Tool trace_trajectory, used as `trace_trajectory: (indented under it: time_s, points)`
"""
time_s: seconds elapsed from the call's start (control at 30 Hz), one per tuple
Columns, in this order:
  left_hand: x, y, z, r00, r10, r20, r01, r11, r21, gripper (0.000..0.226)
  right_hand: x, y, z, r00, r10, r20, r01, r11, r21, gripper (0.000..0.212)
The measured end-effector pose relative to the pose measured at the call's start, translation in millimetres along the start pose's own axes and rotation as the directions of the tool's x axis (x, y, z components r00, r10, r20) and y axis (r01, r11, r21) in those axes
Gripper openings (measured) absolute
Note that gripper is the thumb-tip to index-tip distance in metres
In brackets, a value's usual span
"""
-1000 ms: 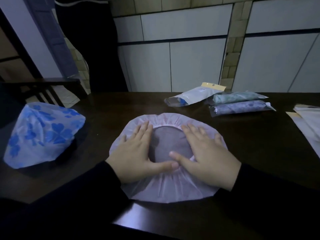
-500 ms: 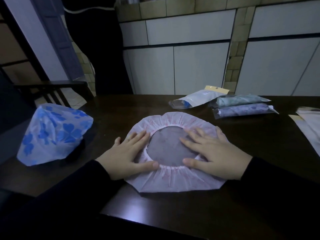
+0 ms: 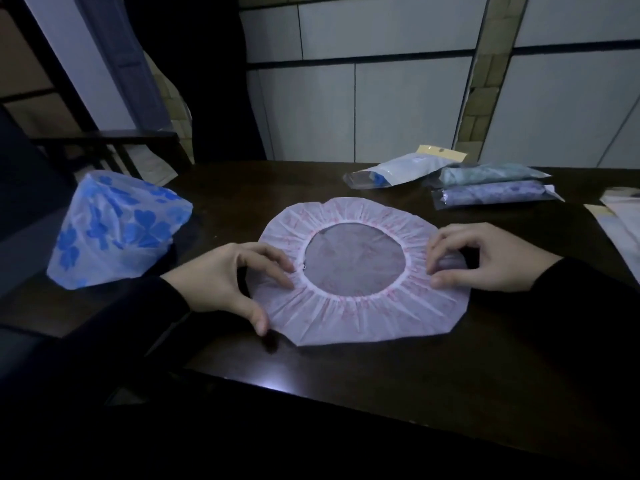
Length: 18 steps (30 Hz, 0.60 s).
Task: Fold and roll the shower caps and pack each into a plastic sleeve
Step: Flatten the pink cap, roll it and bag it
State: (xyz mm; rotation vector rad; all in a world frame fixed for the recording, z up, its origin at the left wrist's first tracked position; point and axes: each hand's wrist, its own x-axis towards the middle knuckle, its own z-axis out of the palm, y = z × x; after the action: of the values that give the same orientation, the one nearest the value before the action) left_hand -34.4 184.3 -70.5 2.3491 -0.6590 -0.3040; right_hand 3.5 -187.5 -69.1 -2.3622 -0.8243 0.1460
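Note:
A pink-patterned white shower cap (image 3: 356,317) lies flat on the dark table (image 3: 346,382), its round elastic opening facing up. My left hand (image 3: 225,278) pinches the cap's left edge between thumb and fingers. My right hand (image 3: 485,258) pinches the cap's right edge the same way. A second cap with blue flowers (image 3: 114,230) sits bunched up at the table's left end. Behind the pink cap lie three filled plastic sleeves: a white and blue one (image 3: 398,169), a teal one (image 3: 491,174) and a purple one (image 3: 491,195).
Flat empty sleeves (image 3: 620,220) lie at the table's right edge. A dark chair (image 3: 114,147) stands behind the blue cap. A pale panelled wall (image 3: 398,105) runs along the table's far side.
Both hands have slid from the middle of the pink cap out to its left and right edges and now pinch them. The cap's opening is uncovered.

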Motion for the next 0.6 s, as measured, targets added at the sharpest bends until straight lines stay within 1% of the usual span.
trace_trajectory:
  time_s: [0.07,0.13,0.2,0.3,0.33,0.4,0.43,0.47,0.5,0.57,0.6]
  points:
    - [-0.3,0.6,-1.5,0.999,-0.030,0.033,0.029,0.999,0.043,0.072,0.0,4.4,-2.0,0.999,0.030,0.036,-0.031,0.999,0.019,0.027]
    - [-0.1,1.9,-4.8,0.998,-0.054,0.037,0.050,0.995,0.087,0.071,0.0,5.5,-3.5,0.995,0.059,0.086,-0.059,0.998,-0.004,0.036]
    - [0.4,2.0,-6.9,0.997,-0.079,0.028,0.075,0.992,0.100,0.067,0.5,6.5,-3.5,0.992,0.081,0.101,-0.078,0.997,-0.029,0.043]
    - [0.3,0.4,-4.9,0.997,-0.076,-0.028,0.077,0.996,0.050,0.052,-0.6,7.4,-3.1,0.996,0.056,0.075,-0.056,0.998,-0.007,0.042]
    - [0.6,-0.1,-3.6,0.996,-0.061,-0.064,0.063,0.998,0.016,0.045,-1.1,7.7,-3.4,0.996,0.042,0.073,-0.042,0.999,-0.002,0.044]
    - [0.8,-0.2,-0.9,0.990,-0.034,-0.138,0.028,0.999,-0.043,0.034,-1.6,5.1,-3.8,0.994,0.052,0.092,-0.050,0.998,-0.022,0.056]
    - [1.1,1.0,0.3,0.986,-0.030,-0.166,0.020,0.998,-0.057,0.037,-1.7,4.5,-3.4,0.993,0.060,0.098,-0.056,0.998,-0.040,0.060]
    - [1.9,2.7,1.3,0.982,-0.027,-0.187,0.014,0.998,-0.068,0.042,-1.7,3.8,-2.3,0.994,0.057,0.089,-0.052,0.997,-0.060,0.059]
    - [3.1,4.0,2.2,0.977,-0.029,-0.212,0.013,0.997,-0.077,0.047,-1.2,3.1,-0.8,0.997,0.044,0.058,-0.039,0.997,-0.073,0.052]
    - [4.9,4.8,3.1,0.963,-0.052,-0.264,0.029,0.995,-0.092,0.059,1.2,0.6,2.9,0.998,0.029,-0.058,-0.032,0.998,-0.058,0.034]
    - [5.2,4.6,2.8,0.958,-0.042,-0.283,0.017,0.996,-0.090,0.065,2.4,0.2,4.1,0.993,0.048,-0.111,-0.050,0.999,-0.020,0.036]
